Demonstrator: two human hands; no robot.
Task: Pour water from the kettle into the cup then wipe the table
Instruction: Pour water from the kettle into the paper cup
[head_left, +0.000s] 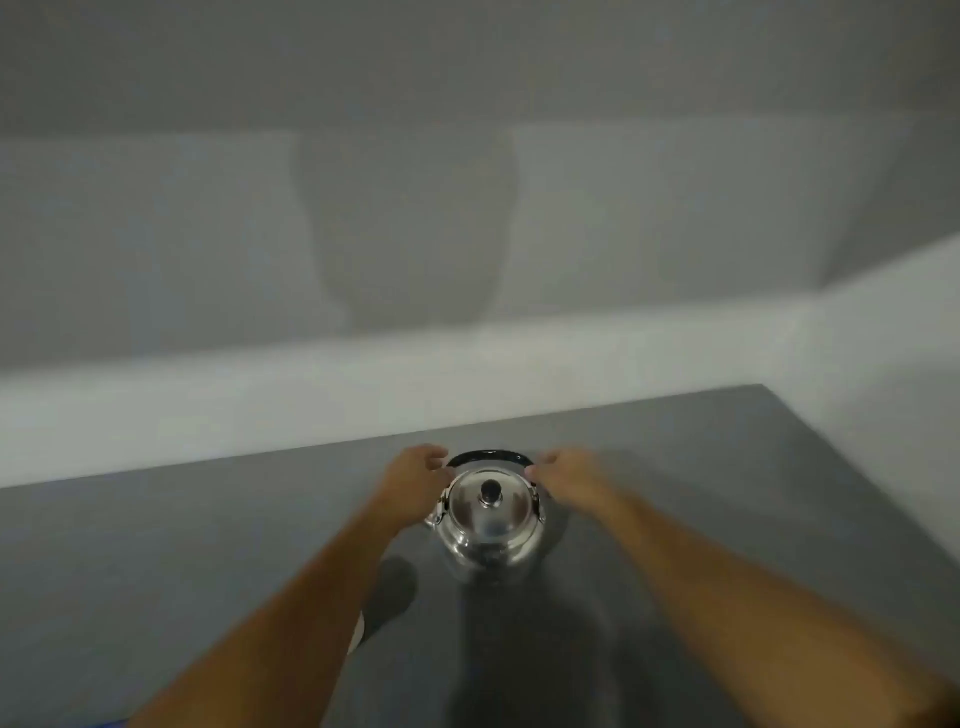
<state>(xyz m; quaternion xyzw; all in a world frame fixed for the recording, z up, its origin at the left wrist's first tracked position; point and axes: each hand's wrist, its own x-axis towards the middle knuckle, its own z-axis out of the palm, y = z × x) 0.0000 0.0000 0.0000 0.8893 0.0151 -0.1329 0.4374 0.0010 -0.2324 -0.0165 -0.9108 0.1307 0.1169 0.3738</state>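
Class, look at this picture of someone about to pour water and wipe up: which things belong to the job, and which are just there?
Belonging to the job:
kettle
table
left hand
right hand

Just there:
wall

No cup or cloth can be clearly made out.

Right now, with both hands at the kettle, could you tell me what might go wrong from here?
The left hand and right hand flank the kettle by the ends of its black handle; neither is closed on it, so a hurried lift could tip it. The lid might slide off when pouring. A pale edge under the left forearm, perhaps the cup, could get knocked.
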